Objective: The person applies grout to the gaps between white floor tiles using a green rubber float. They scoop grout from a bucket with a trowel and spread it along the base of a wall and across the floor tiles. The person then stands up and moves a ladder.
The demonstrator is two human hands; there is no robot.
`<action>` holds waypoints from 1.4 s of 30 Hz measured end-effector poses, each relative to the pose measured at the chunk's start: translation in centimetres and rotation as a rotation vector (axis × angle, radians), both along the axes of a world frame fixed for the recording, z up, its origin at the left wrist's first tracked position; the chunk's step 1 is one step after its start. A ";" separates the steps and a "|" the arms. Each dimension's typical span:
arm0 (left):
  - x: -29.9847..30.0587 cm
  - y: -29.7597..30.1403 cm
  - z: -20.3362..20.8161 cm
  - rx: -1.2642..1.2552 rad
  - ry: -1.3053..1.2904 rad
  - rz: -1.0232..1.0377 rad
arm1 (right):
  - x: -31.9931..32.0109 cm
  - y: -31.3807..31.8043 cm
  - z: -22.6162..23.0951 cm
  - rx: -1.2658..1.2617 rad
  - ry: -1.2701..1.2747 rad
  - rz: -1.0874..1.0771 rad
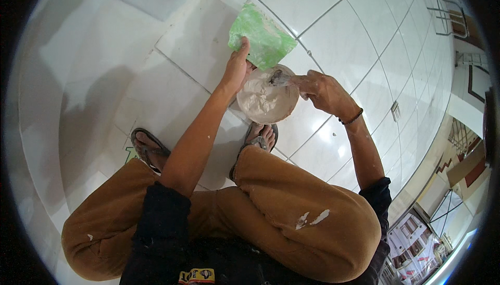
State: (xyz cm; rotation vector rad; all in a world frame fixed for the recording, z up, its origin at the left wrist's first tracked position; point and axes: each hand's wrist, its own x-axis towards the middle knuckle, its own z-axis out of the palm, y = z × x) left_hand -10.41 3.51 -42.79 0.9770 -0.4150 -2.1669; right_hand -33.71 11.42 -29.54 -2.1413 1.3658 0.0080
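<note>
In my left hand (237, 70) is a flat green plastic board (262, 37) smeared with white, the thumb lying on its face. It is tilted over the far edge of a round bowl (287, 113). White, lumpy plaster-like material (260, 97) lies in the bowl. My right hand (327, 93) is closed around what looks like a putty knife (279, 79), its grey blade inside the bowl by the right rim. The fingers hide its handle.
The bowl stands on white tiled floor (333, 40), just beyond my sandalled feet (264, 135). A white wall (44, 92) rises on the left. At the far right are a metal rack (449, 16) and a printed sheet with pictures (414, 243).
</note>
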 end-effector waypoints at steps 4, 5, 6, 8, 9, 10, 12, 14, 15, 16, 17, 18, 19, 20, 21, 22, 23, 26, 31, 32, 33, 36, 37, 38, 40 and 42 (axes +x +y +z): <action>-0.2 0.1 0.6 -0.010 0.039 0.021 | -1.1 2.3 0.1 0.146 -0.036 -0.203; -0.3 0.1 0.7 0.004 0.040 0.022 | -1.5 3.3 -0.1 0.110 -0.075 -0.180; -0.3 0.2 0.7 0.016 0.036 0.024 | -1.0 3.9 0.4 0.131 -0.100 -0.224; -0.1 0.2 0.8 -0.002 0.071 0.021 | 0.5 5.2 2.0 0.172 -0.137 -0.315; -0.4 0.1 0.9 -0.015 0.094 0.015 | 0.0 6.7 1.4 0.144 -0.144 -0.324; -0.4 0.1 0.9 -0.005 0.094 0.010 | 0.2 7.5 1.1 0.184 -0.160 -0.376; -0.3 -0.1 0.7 0.011 0.092 -0.001 | 1.3 8.6 2.0 0.225 -0.221 -0.464; -0.6 0.1 0.7 0.008 0.052 0.012 | 1.4 9.1 1.8 0.261 -0.234 -0.472; -0.7 0.3 0.9 0.008 0.033 0.017 | 1.7 8.9 2.0 0.229 -0.266 -0.486; -0.8 0.3 1.0 -0.005 0.046 0.022 | 2.2 8.7 2.2 0.197 -0.297 -0.497; -0.7 0.2 1.1 -0.017 0.058 0.029 | 2.7 8.1 2.3 0.149 -0.281 -0.517; -0.7 0.3 1.2 -0.024 0.070 0.034 | 3.3 7.5 2.4 0.105 -0.263 -0.539; -0.6 0.3 1.3 -0.016 0.070 0.025 | 3.8 7.0 2.1 0.062 -0.246 -0.559; -0.4 0.2 1.4 -0.006 0.068 0.018 | 4.2 6.6 1.4 -0.024 -0.226 -0.515; -0.4 0.1 1.4 0.001 0.072 0.009 | 4.4 6.2 0.6 -0.113 -0.200 -0.471; -0.5 0.1 1.3 -0.012 0.071 -0.005 | 4.4 6.0 -0.1 -0.200 -0.173 -0.425; -0.5 0.2 1.2 -0.025 0.070 -0.018 | 4.4 5.9 -0.6 -0.179 -0.115 -0.409; -0.8 0.2 1.1 -0.021 0.049 0.019 | 4.9 7.7 -0.7 -0.033 -0.050 -0.465; -0.5 0.5 0.1 -0.008 0.067 0.051 | 6.6 11.2 0.9 0.078 -0.109 -0.609; -0.2 0.3 0.1 0.002 0.073 0.054 | 6.8 10.7 1.3 0.085 -0.134 -0.642; -0.2 0.3 0.3 0.015 0.083 0.055 | 7.2 10.0 1.8 0.095 -0.152 -0.677; -0.5 0.3 0.5 -0.006 0.142 0.062 | 7.9 8.1 1.1 -0.156 -0.190 -0.662; -0.5 0.3 0.4 -0.010 0.136 0.055 | 8.4 7.4 1.0 -0.200 -0.163 -0.661; -0.5 0.4 0.3 -0.013 0.129 0.048 | 8.7 6.8 0.7 -0.201 -0.136 -0.670; -0.4 0.4 0.5 -0.011 0.112 0.038 | 9.1 5.8 0.2 -0.202 -0.082 -0.687; -0.5 0.5 0.6 0.002 0.098 0.032 | 9.6 5.2 -1.3 -0.159 -0.023 -0.629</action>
